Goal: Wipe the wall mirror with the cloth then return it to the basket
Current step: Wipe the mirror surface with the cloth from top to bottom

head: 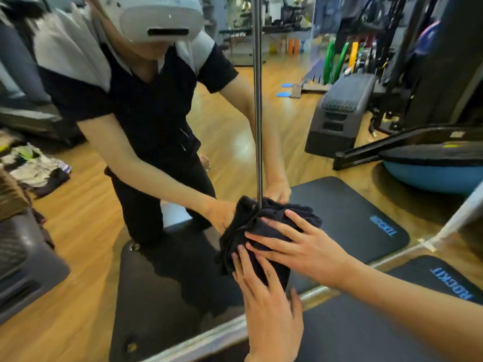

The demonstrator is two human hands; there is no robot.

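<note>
The wall mirror (104, 270) fills most of the head view and reflects me kneeling in dark clothes. A crumpled dark navy cloth (261, 223) lies flat against the glass low down, next to the mirror's vertical metal seam (258, 126). My left hand (269, 304) comes up from below and presses on the cloth's lower part with spread fingers. My right hand (300, 244) reaches in from the right and presses on its upper part. No basket is in view.
A metal strip (209, 338) runs along the mirror's bottom edge. A black exercise mat (366, 327) lies on the floor below it. The glass reflects a wooden floor, a blue balance ball (431, 176), a grey step platform (339, 118) and a pile of clothes (34, 165).
</note>
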